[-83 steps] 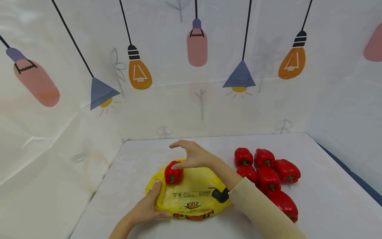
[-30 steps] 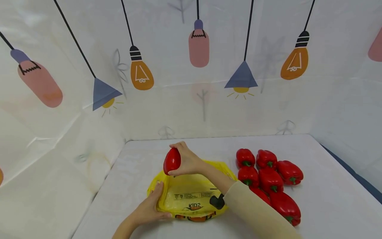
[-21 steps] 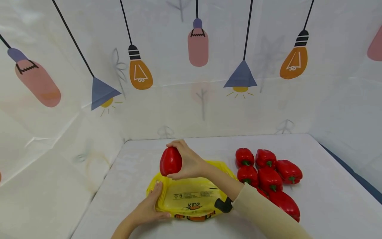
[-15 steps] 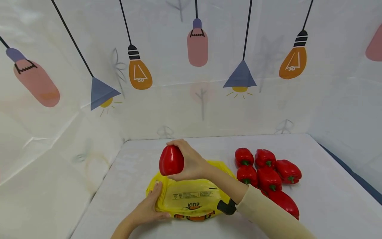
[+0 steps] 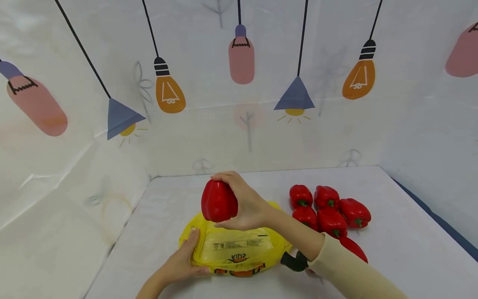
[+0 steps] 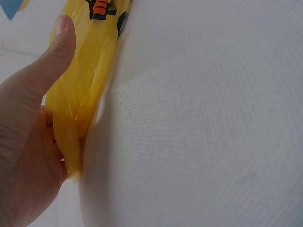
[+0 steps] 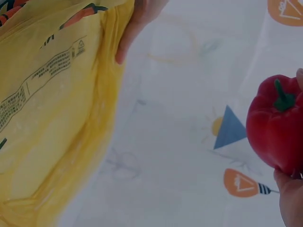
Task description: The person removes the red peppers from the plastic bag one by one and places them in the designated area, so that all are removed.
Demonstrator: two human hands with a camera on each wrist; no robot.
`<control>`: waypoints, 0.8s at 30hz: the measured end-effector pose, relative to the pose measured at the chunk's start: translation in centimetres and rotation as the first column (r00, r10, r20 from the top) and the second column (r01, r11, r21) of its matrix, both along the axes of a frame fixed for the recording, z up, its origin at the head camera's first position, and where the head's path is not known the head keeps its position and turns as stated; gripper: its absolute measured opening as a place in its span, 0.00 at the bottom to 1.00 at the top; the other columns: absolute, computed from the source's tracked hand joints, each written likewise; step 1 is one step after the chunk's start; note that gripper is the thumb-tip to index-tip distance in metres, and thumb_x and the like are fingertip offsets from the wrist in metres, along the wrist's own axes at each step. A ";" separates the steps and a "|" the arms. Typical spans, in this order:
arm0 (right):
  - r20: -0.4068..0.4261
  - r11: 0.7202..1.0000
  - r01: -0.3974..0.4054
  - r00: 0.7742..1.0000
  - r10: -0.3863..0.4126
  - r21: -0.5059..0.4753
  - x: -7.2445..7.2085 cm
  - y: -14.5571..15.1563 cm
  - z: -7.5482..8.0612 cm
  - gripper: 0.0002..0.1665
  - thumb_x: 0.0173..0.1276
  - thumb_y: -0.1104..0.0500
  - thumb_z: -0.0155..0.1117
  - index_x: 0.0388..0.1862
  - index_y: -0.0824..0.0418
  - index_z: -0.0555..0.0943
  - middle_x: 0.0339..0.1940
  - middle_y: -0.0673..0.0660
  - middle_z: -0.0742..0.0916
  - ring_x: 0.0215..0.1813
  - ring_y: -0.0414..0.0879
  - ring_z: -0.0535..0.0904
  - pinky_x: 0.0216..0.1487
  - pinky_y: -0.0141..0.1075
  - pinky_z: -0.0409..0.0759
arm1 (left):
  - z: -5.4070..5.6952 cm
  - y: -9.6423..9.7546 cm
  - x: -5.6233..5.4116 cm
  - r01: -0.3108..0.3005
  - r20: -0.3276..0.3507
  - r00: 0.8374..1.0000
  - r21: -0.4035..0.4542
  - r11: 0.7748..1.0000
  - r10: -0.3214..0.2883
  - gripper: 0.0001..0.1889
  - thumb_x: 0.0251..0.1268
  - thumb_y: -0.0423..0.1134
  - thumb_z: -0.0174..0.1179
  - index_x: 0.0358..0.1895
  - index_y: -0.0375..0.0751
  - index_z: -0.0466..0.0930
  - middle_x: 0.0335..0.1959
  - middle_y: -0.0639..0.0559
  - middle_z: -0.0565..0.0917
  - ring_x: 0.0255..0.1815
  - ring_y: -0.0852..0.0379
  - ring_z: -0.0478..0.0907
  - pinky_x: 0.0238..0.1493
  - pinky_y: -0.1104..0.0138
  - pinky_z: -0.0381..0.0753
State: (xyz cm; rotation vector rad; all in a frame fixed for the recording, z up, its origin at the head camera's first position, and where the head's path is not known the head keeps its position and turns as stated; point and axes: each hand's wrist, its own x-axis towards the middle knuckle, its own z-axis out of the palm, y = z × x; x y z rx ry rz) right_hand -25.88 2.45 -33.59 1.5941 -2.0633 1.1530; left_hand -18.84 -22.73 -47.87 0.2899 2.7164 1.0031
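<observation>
My right hand [image 5: 246, 206] grips a glossy red bell pepper [image 5: 218, 201] in the air above a yellow plastic bag [image 5: 239, 245]. In the right wrist view, the pepper [image 7: 274, 125] has its green stem showing, with fingertips and thumb at its sides. The bag lies on the white table, with dark print and orange carrot pictures. At its left end, my left hand [image 5: 181, 261] holds the gathered edge. In the left wrist view, the thumb lies on the near side of the bag [image 6: 87, 71] and the other fingers are partly hidden behind the plastic.
Several red bell peppers [image 5: 332, 222] lie grouped on the right of the white table [image 5: 396, 249], the nearest partly covered by my right sleeve [image 5: 351, 265]. A black object [image 5: 295, 261] sits below my right wrist. Behind stands a white sheet [image 5: 209, 137] printed with lamps.
My right hand, earlier reaching over the pepper at the bag's left end, has taken hold of it, lifted it and brought it closer to the head camera. My left hand stays at the bag.
</observation>
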 end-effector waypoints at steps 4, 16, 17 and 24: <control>-0.007 1.000 0.005 1.000 -0.005 -0.004 0.2 0.7 0.4 0.56 0.45 0.57 0.80 0.69 0.64 0.57 0.67 0.58 0.67 0.65 0.48 0.66 0.54 0.34 0.78 | 0.0 0.0 0.0 0.015 -0.023 1.000 -0.017 1.000 -0.016 0.64 0.44 0.62 0.72 0.75 0.30 0.43 0.76 0.35 0.44 0.76 0.38 0.41 0.71 0.43 0.46; 0.025 0.998 0.063 0.998 -0.063 -0.006 0.6 3.7 0.8 0.58 0.43 0.59 0.81 0.70 0.63 0.57 0.68 0.56 0.66 0.66 0.49 0.65 0.53 0.37 0.80 | 0.0 0.0 0.2 0.021 -0.062 0.998 -0.041 0.999 -0.023 0.64 0.44 0.62 0.72 0.75 0.28 0.43 0.75 0.33 0.44 0.76 0.38 0.41 0.71 0.45 0.45; 0.029 0.998 0.069 0.997 -0.069 -0.005 0.6 4.0 0.8 0.58 0.43 0.60 0.81 0.70 0.63 0.57 0.68 0.56 0.66 0.66 0.49 0.65 0.53 0.37 0.80 | 0.0 0.0 0.2 0.021 -0.066 0.997 -0.044 0.999 -0.024 0.64 0.44 0.62 0.72 0.75 0.28 0.43 0.75 0.33 0.44 0.76 0.38 0.41 0.71 0.45 0.45; 0.036 0.993 0.117 0.992 -0.118 0.021 0.9 6.7 0.7 0.58 0.44 0.58 0.82 0.70 0.62 0.57 0.69 0.55 0.66 0.66 0.49 0.64 0.51 0.40 0.81 | -0.4 0.0 0.0 0.024 -0.082 0.996 -0.047 0.999 -0.028 0.64 0.43 0.61 0.73 0.74 0.27 0.43 0.75 0.31 0.44 0.76 0.38 0.41 0.71 0.46 0.44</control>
